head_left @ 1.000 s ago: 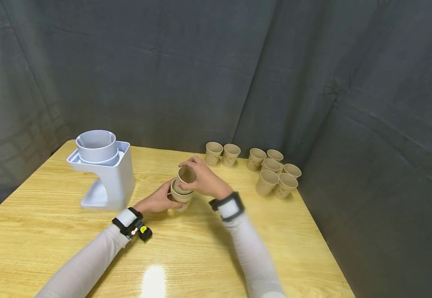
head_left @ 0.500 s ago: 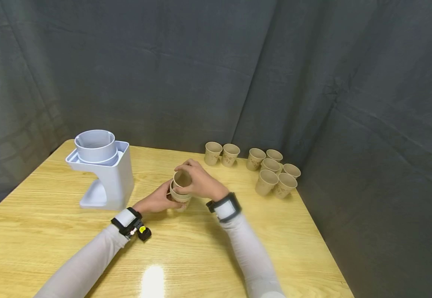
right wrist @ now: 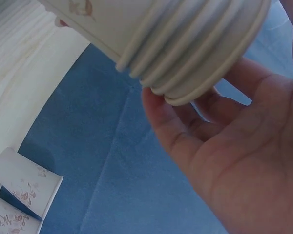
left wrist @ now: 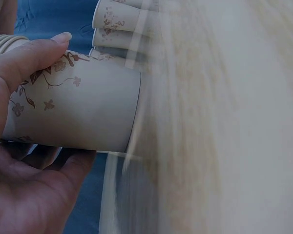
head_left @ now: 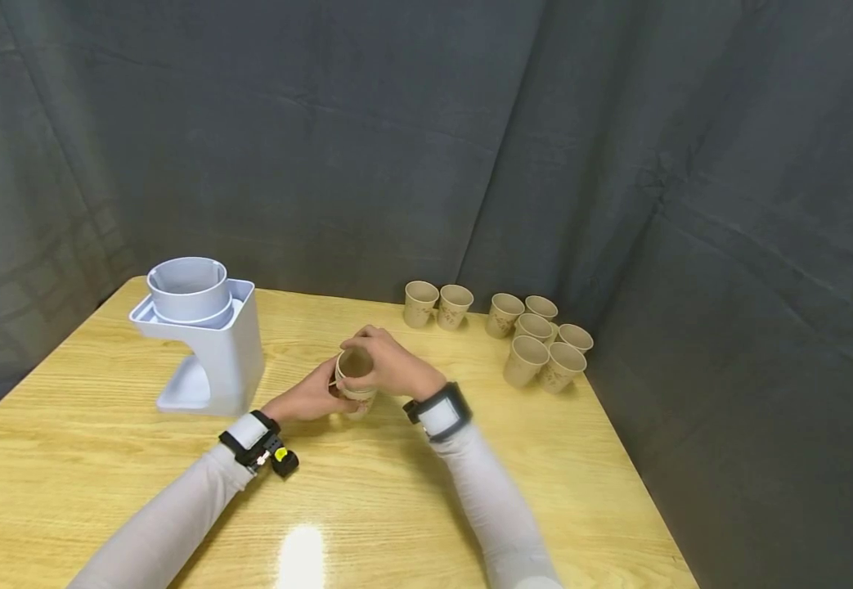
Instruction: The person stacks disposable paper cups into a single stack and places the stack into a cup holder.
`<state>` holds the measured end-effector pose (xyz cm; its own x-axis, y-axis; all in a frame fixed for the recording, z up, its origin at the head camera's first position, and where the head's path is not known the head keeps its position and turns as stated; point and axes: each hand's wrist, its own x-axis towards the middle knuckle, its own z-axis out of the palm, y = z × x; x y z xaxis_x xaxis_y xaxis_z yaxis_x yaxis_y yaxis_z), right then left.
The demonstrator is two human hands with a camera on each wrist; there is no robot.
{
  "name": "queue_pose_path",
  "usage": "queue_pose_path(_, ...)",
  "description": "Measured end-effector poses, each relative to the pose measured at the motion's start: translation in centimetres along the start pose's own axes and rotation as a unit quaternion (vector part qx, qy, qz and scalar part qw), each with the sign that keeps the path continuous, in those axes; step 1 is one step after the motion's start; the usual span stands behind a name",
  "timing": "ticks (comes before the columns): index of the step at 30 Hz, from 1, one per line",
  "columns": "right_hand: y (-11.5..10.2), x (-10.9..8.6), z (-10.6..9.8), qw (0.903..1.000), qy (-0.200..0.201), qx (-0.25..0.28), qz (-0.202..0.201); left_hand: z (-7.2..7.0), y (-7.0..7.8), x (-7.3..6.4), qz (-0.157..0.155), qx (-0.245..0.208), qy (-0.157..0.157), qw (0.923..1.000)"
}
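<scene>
A stack of nested tan paper cups (head_left: 356, 394) with a brown floral print stands upright on the table in the middle of the head view. My left hand (head_left: 313, 396) grips its side; in the left wrist view the thumb lies along the printed wall of the lowest cup (left wrist: 95, 105), fingers curled round the other side. From above, my right hand (head_left: 395, 366) holds the top cup by its rim. Several stacked rims (right wrist: 185, 53) sit close together in the right wrist view, with the right fingertips (right wrist: 156, 100) right at them.
To the left stands a white holder (head_left: 248, 352) carrying a round, open-topped white container (head_left: 189, 296). Two single paper cups (head_left: 420, 304) stand at the table's back edge, and several more cups (head_left: 525, 361) cluster at the back right. Grey curtain (head_left: 323, 147) surrounds the table.
My right hand has come down and slightly left, lowering the top cup into the stack until its wall is hidden. My left hand has stayed in place round the stack.
</scene>
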<state>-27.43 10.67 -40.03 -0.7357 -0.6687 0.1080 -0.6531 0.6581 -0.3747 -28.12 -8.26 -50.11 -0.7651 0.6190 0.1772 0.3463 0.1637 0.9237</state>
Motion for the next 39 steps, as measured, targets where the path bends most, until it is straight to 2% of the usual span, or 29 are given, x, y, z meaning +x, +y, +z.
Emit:
queue_pose_path(8, 0.3, 0.2, 0.4, 0.9998, -0.007, -0.01, -0.013, 0.0, 0.2, 0.0, -0.006, -0.004, 0.0, 1.0)
queue_pose_path(14, 0.2, 0.1, 0.1, 0.9999, -0.013, -0.009, 0.006, 0.0, 0.3, 0.0, 0.001, 0.004, 0.0, 1.0)
queue_pose_path(20, 1.0, -0.3, -0.7, 0.9993, 0.013, 0.027, 0.02, 0.0, 0.2, -0.1, -0.007, 0.014, 0.011, 0.9998)
queue_pose_path(30, 4.7, -2.1, -3.9, 0.9913, 0.083, 0.077, 0.068, 0.1, 0.2, -0.1, -0.018, 0.005, 0.03, 0.9994)
queue_pose_path(39, 9.9, -5.4, -6.3, 0.9723, 0.157, 0.114, 0.13, 0.1, 0.1, 0.0, -0.015, 0.005, 0.035, 0.9993)
